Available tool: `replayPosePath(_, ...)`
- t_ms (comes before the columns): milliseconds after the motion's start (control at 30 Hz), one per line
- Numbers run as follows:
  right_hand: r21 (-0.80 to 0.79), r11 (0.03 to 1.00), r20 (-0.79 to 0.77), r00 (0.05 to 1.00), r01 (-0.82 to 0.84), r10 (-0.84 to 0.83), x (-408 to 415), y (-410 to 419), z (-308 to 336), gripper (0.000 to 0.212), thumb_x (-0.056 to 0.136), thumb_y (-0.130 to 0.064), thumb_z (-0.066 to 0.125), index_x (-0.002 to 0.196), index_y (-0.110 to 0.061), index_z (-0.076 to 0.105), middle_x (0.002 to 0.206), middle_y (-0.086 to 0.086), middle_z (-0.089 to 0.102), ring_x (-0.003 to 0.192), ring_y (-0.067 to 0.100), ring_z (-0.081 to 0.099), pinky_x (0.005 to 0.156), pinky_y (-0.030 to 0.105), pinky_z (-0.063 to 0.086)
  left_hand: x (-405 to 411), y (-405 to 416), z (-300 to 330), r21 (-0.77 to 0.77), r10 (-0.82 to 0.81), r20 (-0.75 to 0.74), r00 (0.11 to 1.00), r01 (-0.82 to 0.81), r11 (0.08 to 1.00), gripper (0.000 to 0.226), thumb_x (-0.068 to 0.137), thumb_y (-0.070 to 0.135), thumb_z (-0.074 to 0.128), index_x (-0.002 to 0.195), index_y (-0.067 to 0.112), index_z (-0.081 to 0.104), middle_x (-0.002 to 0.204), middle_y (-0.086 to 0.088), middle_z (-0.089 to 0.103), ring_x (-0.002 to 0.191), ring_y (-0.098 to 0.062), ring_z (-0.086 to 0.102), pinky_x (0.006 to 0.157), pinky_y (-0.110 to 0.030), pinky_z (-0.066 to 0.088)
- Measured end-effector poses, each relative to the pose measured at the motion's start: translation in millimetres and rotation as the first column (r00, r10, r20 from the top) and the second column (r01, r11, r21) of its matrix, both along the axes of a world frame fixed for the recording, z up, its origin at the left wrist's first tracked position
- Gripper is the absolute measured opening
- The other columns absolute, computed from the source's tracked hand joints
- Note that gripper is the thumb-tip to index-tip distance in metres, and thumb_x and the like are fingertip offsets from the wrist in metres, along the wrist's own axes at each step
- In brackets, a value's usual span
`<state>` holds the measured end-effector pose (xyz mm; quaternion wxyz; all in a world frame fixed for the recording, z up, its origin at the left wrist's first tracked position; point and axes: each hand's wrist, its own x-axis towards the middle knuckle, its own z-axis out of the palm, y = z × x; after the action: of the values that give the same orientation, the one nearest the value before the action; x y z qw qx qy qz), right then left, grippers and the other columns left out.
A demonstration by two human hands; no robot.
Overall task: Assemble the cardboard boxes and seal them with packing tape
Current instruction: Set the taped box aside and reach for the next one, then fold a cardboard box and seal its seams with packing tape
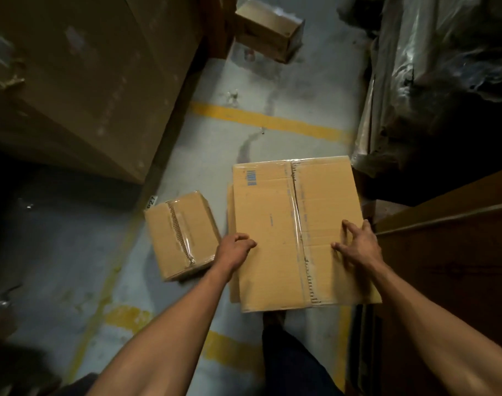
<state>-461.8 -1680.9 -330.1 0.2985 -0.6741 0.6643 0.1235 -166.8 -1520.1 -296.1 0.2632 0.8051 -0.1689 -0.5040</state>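
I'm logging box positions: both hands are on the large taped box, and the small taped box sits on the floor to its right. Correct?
Not quite. The small taped box sits left of the large taped box, not right, as the head view shows. Both the left hand and right hand are on the large one.

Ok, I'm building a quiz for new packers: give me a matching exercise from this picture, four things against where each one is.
Things:
1. large box
2. small box
3. left hand
4. right hand

Places:
A. on the floor, left of the large box
B. at the large box's left edge
C. under both hands
D. fingertips on the large box's top, right of its taped seam

Pairs: 1-C, 2-A, 3-B, 4-D
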Motion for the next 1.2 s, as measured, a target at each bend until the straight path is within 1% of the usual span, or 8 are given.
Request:
replayPosePath(100, -0.086, 0.996, 0.013, 1.0, -0.013, 0.015, 10.1, 20.8, 17.9, 0.072, 0.092, -0.044, 0.072, 0.155, -0.031, 0.041, 0.167, 0.018, 0.019, 0.148, 0.042, 0.031, 0.115, 0.06, 0.034, 11.7, 40.5, 8.2, -0.014, 0.063, 0.0, 0.998, -0.063, 0.998, 0.028, 0.075, 0.038, 0.081, 0.1, 0.025, 0.078, 0.098, 0.002, 0.077, 0.09, -0.017, 0.069, 0.091, -0.039, 0.058)
replayPosePath(200, -0.19, 0.981, 0.085, 0.995, -0.035, 0.052, 33.5, 55.3, 42.8, 0.06, 0.092, -0.038, 0.072, 0.147, -0.027, 0.053, 0.161, 0.016, 0.033, 0.144, 0.041, 0.035, 0.114, 0.06, 0.037, 23.3, 87.2, 36.3, -0.07, 0.124, 0.011, 0.992, -0.123, 0.99, 0.001, 0.089, 0.026, 0.077, 0.089, 0.027, 0.076, 0.082, 0.007, 0.073, 0.082, -0.014, 0.066, 0.076, -0.031, 0.052)
replayPosePath(300, -0.273, 0.95, 0.182, 0.962, -0.149, 0.203, 68.9, 110.0, 66.9, 0.047, 0.089, -0.031, 0.075, 0.135, -0.026, 0.064, 0.148, 0.012, 0.049, 0.133, 0.038, 0.046, 0.106, 0.055, 0.043, 38.3, 146.9, 60.6, -0.121, 0.189, 0.03, 0.981, -0.184, 0.975, 0.006, 0.092, 0.024, 0.074, 0.087, 0.024, 0.075, 0.083, 0.006, 0.074, 0.082, -0.016, 0.071, 0.067, -0.024, 0.049)
replayPosePath(467, -0.25, 0.885, 0.392, 0.795, -0.393, 0.464, 140.4, 248.8, 105.3, 0.03, 0.087, -0.02, 0.079, 0.116, -0.026, 0.075, 0.115, -0.002, 0.073, 0.093, 0.02, 0.069, 0.088, 0.04, 0.056, 55.8, 288.2, 102.3, -0.255, 0.278, 0.059, 0.959, -0.254, 0.933, 0.005, 0.092, 0.027, 0.076, 0.094, 0.023, 0.076, 0.094, 0.002, 0.078, 0.089, -0.019, 0.075, 0.067, -0.023, 0.05)
replayPosePath(600, -0.221, 0.808, 0.487, 0.656, -0.547, 0.577, 205.2, 391.2, 139.0, 0.026, 0.086, -0.013, 0.077, 0.102, -0.033, 0.077, 0.097, -0.011, 0.077, 0.094, 0.009, 0.073, 0.088, 0.029, 0.056, 64.3, 443.6, 137.2, -0.364, 0.41, 0.083, 0.908, -0.356, 0.861, 0.007, 0.093, 0.027, 0.075, 0.099, 0.024, 0.077, 0.09, 0.004, 0.078, 0.085, -0.016, 0.077, 0.065, -0.021, 0.048)
replayPosePath(767, -0.292, 0.622, 0.573, 0.389, -0.726, 0.722, 303.5, 565.5, 183.4, 0.02, 0.089, -0.016, 0.077, 0.097, -0.035, 0.075, 0.084, -0.015, 0.076, 0.08, -0.009, 0.069, 0.069, 0.005, 0.045, 83.9, 646.0, 167.6, -0.413, 0.703, 0.159, 0.693, -0.6, 0.685, 0.009, 0.094, 0.018, 0.075, 0.102, 0.015, 0.078, 0.083, 0.001, 0.076, 0.076, -0.018, 0.075, 0.057, -0.017, 0.047)
replayPosePath(1033, -0.413, 0.201, 0.588, -0.092, -0.888, 0.804, 443.2, 798.7, 246.5, 0.014, 0.091, -0.033, 0.074, 0.103, -0.031, 0.079, 0.093, -0.016, 0.078, 0.087, -0.002, 0.07, 0.07, 0.013, 0.047, 111.2, 872.8, 249.0, -0.484, 0.926, 0.252, 0.28, -0.792, 0.372, 0.007, 0.097, 0.017, 0.071, 0.098, 0.019, 0.078, 0.095, 0.001, 0.079, 0.077, -0.015, 0.075, 0.056, -0.015, 0.048)
replayPosePath(1200, -0.457, 0.011, 0.572, -0.284, -0.89, 0.77, 495.8, 924.2, 282.6, 0.02, 0.09, -0.043, 0.07, 0.106, -0.034, 0.078, 0.095, -0.015, 0.077, 0.091, 0.002, 0.071, 0.081, 0.026, 0.056, 114.3, 980.8, 289.2, -0.503, 0.964, 0.253, 0.079, -0.84, 0.201, 0.007, 0.096, 0.022, 0.072, 0.101, 0.022, 0.078, 0.095, 0.006, 0.079, 0.08, -0.012, 0.077, 0.071, -0.031, 0.058)
